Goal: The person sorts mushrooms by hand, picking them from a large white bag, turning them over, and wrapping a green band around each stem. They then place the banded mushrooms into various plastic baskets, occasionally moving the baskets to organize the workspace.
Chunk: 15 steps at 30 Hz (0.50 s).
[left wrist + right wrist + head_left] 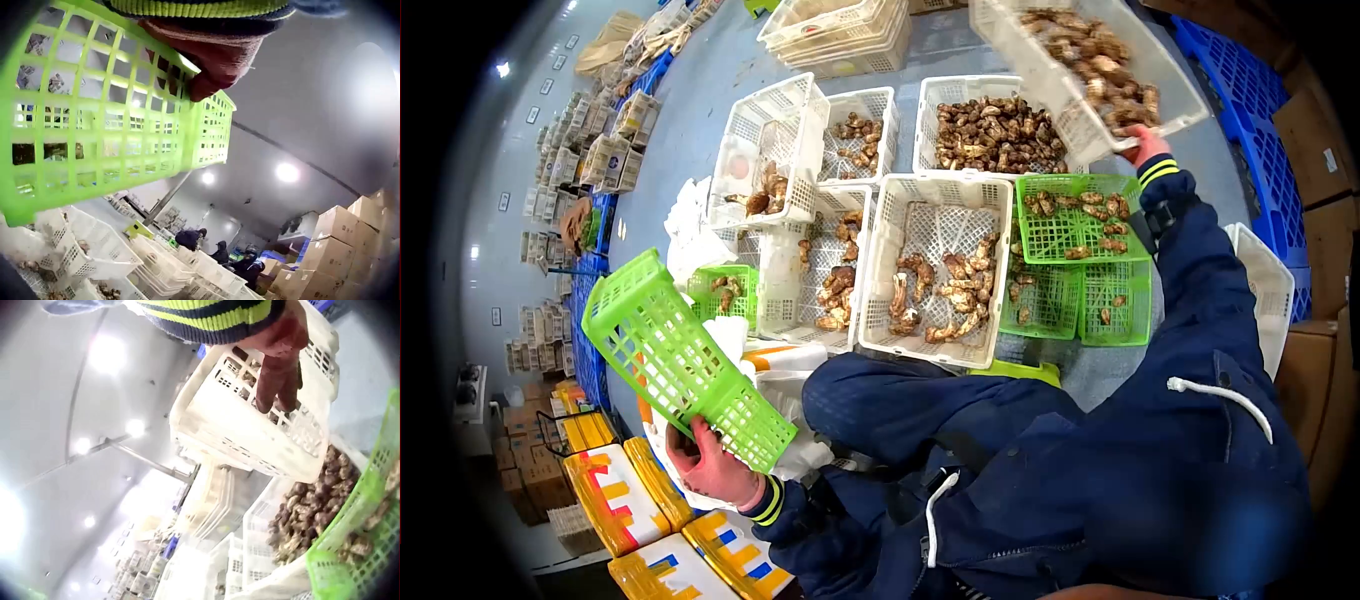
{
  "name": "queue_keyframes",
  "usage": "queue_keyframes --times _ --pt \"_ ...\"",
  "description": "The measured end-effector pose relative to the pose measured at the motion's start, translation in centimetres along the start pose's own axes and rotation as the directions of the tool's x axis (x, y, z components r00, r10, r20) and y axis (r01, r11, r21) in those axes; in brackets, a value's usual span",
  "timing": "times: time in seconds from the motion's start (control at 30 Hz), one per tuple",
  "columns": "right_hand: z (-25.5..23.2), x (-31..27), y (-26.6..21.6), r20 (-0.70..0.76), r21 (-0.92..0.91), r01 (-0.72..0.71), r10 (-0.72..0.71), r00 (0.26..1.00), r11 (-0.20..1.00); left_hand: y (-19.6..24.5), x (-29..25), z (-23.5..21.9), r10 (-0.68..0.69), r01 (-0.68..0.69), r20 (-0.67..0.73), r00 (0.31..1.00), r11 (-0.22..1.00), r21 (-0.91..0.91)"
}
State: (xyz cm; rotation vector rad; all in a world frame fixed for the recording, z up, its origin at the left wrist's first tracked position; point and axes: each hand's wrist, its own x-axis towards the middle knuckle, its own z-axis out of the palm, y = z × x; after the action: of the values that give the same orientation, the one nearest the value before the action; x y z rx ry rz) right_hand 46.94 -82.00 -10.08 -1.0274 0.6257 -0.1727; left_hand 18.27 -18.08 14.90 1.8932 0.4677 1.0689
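The left hand (pixel 718 470) grips the edge of a green slatted basket (pixel 662 345), held tilted at the left, its fingers curled over the rim; the left wrist view shows the same basket (pixel 94 119) from below. At the upper right, the right hand (pixel 1142 147) holds the near end of a tilted white crate (pixel 1175 85) with brown mushrooms (pixel 1100 65) inside. In the right wrist view the fingers (pixel 278 384) lie over the wall of that crate (pixel 244 425). Below it stands a white crate full of dark mushrooms (pixel 998 135).
White crates (pixel 870 270) with a few mushrooms stand before the knees. Green baskets (pixel 1115 305) with small mushrooms are at the right. Stacked white crates (pixel 840 60), blue pallets (pixel 1265 150) and cardboard boxes (pixel 1315 140) stand around. Taped boxes (pixel 615 495) lie at lower left.
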Motion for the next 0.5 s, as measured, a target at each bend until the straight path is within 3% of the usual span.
queue_keyframes --times 0.07,0.13,0.17,0.27,0.33,0.4,0.5 --pt "-4.3 7.7 0.4 -0.075 0.094 -0.011 0.018 0.997 0.995 -0.8 0.0 -0.2 -0.012 0.012 0.006 1.0 1.0 0.001" --pt "-6.1 11.4 -0.2 -0.274 0.166 -0.077 0.121 0.954 0.983 -1.6 0.1 -0.5 -0.036 0.034 0.025 0.999 0.997 0.065" --pt "-6.8 12.3 -0.2 -0.265 0.155 -0.093 0.132 0.955 0.984 -1.5 -0.1 -0.4 -0.058 0.057 0.008 0.998 0.996 0.072" --pt "-8.2 12.5 0.5 -0.49 0.094 -0.024 0.067 0.869 0.995 -2.5 0.1 -0.9 -0.049 0.05 -0.008 0.999 0.996 0.067" --pt "-10.7 13.8 2.6 -0.608 0.079 -0.131 0.152 0.779 0.988 -2.5 0.1 -0.8 -0.082 0.087 -0.055 0.995 0.991 0.102" --pt "-12.2 13.9 4.8 -0.547 0.067 -0.308 0.293 0.784 0.949 -2.2 0.3 0.0 -0.082 0.09 -0.053 0.995 0.983 0.162" --pt "-17.0 16.5 11.1 -0.516 0.051 -0.3 0.282 0.809 0.953 -2.4 0.5 1.3 -0.086 0.085 -0.001 0.996 0.988 0.129"
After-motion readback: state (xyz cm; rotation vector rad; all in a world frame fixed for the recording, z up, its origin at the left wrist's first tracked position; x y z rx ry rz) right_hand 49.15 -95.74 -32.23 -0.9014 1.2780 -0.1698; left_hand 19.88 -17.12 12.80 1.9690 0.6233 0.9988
